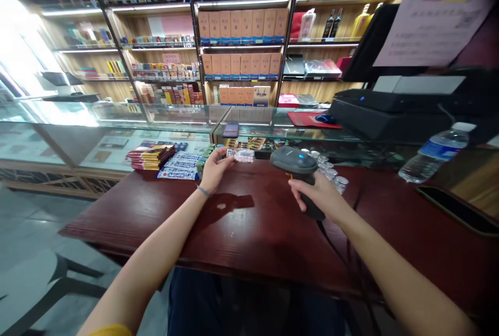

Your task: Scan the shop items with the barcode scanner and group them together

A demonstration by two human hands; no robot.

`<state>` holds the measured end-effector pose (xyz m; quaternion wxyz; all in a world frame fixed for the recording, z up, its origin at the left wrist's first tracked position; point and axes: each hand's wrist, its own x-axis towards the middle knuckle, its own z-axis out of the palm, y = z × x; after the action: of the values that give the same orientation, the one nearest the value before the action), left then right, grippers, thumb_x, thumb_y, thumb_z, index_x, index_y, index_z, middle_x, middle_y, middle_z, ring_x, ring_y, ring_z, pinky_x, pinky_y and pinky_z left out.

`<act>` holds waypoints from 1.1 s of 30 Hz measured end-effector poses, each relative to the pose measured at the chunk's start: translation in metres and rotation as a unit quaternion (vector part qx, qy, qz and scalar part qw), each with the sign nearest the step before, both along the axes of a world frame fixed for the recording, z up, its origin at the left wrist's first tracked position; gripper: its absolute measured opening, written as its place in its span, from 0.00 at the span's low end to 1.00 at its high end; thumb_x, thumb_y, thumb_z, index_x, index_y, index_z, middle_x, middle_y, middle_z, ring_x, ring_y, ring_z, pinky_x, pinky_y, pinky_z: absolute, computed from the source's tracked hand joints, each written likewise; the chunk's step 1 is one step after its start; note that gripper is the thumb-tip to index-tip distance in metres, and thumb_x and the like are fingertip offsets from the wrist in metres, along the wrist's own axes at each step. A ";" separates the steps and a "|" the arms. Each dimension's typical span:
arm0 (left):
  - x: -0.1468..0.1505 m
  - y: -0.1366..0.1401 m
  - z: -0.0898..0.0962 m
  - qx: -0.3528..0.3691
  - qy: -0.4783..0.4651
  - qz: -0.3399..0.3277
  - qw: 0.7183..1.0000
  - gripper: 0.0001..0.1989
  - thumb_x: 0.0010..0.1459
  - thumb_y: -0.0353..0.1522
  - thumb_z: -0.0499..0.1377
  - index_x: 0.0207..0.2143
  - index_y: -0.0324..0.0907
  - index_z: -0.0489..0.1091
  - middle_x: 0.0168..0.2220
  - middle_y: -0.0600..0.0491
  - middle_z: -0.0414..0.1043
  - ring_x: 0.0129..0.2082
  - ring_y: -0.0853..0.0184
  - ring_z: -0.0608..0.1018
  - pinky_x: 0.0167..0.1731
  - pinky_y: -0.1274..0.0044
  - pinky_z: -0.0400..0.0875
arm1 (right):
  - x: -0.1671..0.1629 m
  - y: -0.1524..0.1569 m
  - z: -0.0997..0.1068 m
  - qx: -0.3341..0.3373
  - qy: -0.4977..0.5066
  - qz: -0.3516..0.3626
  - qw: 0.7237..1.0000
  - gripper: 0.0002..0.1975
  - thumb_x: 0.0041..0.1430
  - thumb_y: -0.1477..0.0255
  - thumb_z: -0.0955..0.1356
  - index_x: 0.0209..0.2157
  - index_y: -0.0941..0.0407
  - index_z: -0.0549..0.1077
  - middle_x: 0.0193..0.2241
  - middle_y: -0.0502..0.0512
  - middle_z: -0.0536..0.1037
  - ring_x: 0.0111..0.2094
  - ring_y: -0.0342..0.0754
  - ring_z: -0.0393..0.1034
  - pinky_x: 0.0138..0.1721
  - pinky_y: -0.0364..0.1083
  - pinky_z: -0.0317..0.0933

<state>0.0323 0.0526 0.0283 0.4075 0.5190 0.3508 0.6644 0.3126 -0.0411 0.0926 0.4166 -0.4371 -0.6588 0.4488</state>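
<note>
Place was a shop. Lit shelves (242, 4) held rows of matching boxes (236, 27) plus bottles (330, 25), with a glass display counter (171, 115) in front. Barcode scanner (294, 160) over the table (144, 211) and stacked packets (147, 157) on it also showed this.

Dark-grey plastic handheld scanner (294, 160): faint marking, we can't read it.
Pink paper sheet (429, 32) on black monitor (362, 48): blurred lines, illegible to us.
White-and-blue flat packets (181, 163): lettering too small for us.
</note>
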 end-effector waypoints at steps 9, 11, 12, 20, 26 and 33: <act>-0.005 0.006 -0.001 0.001 0.044 0.029 0.999 0.23 0.50 0.38 0.69 0.48 0.43 0.70 0.49 0.50 0.72 0.43 0.66 0.78 0.44 0.72 0.79 | 0.003 -0.005 -0.017 0.002 -0.069 0.021 0.997 0.13 0.61 0.63 0.67 0.27 0.55 0.66 0.16 0.45 0.70 0.14 0.41 0.65 0.21 0.42 0.57; -0.004 0.006 0.000 -0.006 0.057 0.037 0.998 0.23 0.51 0.38 0.68 0.49 0.43 0.70 0.51 0.49 0.71 0.44 0.65 0.78 0.44 0.71 0.80 | 0.001 -0.007 -0.018 0.000 -0.085 0.007 0.996 0.13 0.60 0.64 0.68 0.27 0.55 0.65 0.15 0.44 0.69 0.14 0.41 0.65 0.21 0.42 0.58; -0.004 0.006 0.000 -0.006 0.057 0.037 0.998 0.23 0.51 0.38 0.68 0.49 0.43 0.70 0.51 0.49 0.71 0.44 0.65 0.78 0.44 0.70 0.80 | 0.001 -0.007 -0.018 -0.003 -0.086 0.002 0.996 0.13 0.60 0.64 0.68 0.26 0.54 0.64 0.15 0.44 0.69 0.13 0.41 0.65 0.20 0.41 0.58; -0.004 0.004 -0.001 0.013 0.035 0.002 0.999 0.25 0.50 0.40 0.69 0.50 0.44 0.70 0.50 0.51 0.72 0.42 0.67 0.79 0.46 0.72 0.78 | 0.002 -0.009 -0.020 -0.019 0.000 0.007 1.000 0.16 0.59 0.61 0.70 0.24 0.55 0.66 0.16 0.46 0.69 0.13 0.40 0.63 0.19 0.41 0.56; -0.017 -0.012 0.027 0.056 0.090 0.017 0.994 0.24 0.54 0.41 0.66 0.51 0.43 0.71 0.53 0.49 0.72 0.44 0.64 0.79 0.45 0.71 0.77 | 0.005 -0.011 -0.018 -0.042 0.066 0.011 0.997 0.18 0.58 0.60 0.72 0.21 0.55 0.69 0.17 0.49 0.68 0.14 0.42 0.62 0.18 0.44 0.56; -0.104 -0.050 0.044 0.075 0.217 0.150 0.962 0.23 0.53 0.40 0.67 0.50 0.43 0.72 0.52 0.47 0.73 0.48 0.62 0.77 0.48 0.71 0.73 | 0.003 -0.016 -0.011 -0.055 0.032 -0.010 0.998 0.21 0.58 0.57 0.71 0.17 0.53 0.71 0.12 0.56 0.68 0.15 0.46 0.61 0.19 0.48 0.55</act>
<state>-0.0716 0.0027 0.0727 0.1773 0.6213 0.4538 0.6138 0.3154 -0.0575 0.0813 0.4173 -0.4514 -0.6147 0.4943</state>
